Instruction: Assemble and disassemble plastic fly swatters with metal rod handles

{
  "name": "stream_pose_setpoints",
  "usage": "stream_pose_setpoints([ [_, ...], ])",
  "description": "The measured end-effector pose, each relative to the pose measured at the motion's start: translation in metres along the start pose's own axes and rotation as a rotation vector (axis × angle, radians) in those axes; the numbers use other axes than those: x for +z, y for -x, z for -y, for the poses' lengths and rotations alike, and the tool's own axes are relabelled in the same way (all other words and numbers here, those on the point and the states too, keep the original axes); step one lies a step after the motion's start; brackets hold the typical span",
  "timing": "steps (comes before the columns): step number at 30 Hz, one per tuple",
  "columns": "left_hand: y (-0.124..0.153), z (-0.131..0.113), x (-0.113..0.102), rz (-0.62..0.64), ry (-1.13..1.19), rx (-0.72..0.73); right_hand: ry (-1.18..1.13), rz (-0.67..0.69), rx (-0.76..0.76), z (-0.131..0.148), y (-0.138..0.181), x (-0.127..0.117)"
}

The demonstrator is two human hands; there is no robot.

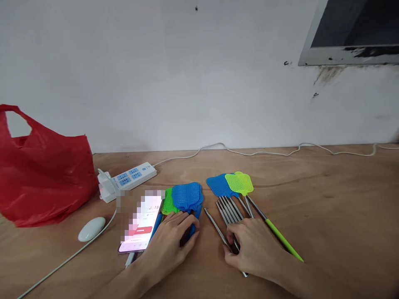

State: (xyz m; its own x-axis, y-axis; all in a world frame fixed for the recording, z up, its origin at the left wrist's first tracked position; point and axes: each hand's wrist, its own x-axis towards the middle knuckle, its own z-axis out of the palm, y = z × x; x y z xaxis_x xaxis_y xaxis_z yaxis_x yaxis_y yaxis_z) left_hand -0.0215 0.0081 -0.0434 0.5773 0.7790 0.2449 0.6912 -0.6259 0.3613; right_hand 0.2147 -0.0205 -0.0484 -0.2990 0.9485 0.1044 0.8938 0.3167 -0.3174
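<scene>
My left hand (168,236) curls over a pile of fly swatters. Blue mesh heads (187,196) and a green mesh head (168,202) stick out beyond its fingertips, while the palm hides most of the handles. To the right, my right hand (254,245) has thumb and forefinger closed round a thin metal rod (215,224). Several more silver rods (229,209) lie side by side under and beyond its fingers, near blue (220,185) and yellow-green swatter heads (239,182). A swatter with a lime handle (283,239) lies along that hand's right side.
A lit phone (141,228) on a cable lies just left of my left hand. Behind it is a white power strip (132,176). A white oval object (91,229) and a red plastic bag (46,174) are farther left. A cable (268,153) runs along the wall.
</scene>
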Motion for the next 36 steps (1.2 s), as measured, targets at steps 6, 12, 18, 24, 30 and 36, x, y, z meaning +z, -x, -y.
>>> stream_pose_setpoints([
  [6,-0.001,-0.002,-0.001,0.013,0.002,0.015,-0.146,-0.065,0.063,0.002,-0.003,-0.002],
  [12,0.000,-0.001,-0.001,0.043,0.008,0.012,-0.557,-0.080,0.112,-0.008,-0.007,-0.003],
  [18,0.000,-0.001,-0.002,0.046,0.032,0.046,-1.003,-0.074,0.195,-0.016,-0.016,-0.004],
  [24,-0.001,-0.003,-0.005,0.059,0.054,0.083,-1.341,-0.067,0.216,-0.019,-0.021,-0.006],
  [30,0.001,-0.002,-0.004,0.069,0.052,0.090,-1.560,-0.180,0.260,-0.017,-0.019,-0.009],
  [36,0.002,-0.001,-0.004,0.067,0.042,0.100,-1.607,-0.332,0.265,-0.016,-0.020,-0.012],
])
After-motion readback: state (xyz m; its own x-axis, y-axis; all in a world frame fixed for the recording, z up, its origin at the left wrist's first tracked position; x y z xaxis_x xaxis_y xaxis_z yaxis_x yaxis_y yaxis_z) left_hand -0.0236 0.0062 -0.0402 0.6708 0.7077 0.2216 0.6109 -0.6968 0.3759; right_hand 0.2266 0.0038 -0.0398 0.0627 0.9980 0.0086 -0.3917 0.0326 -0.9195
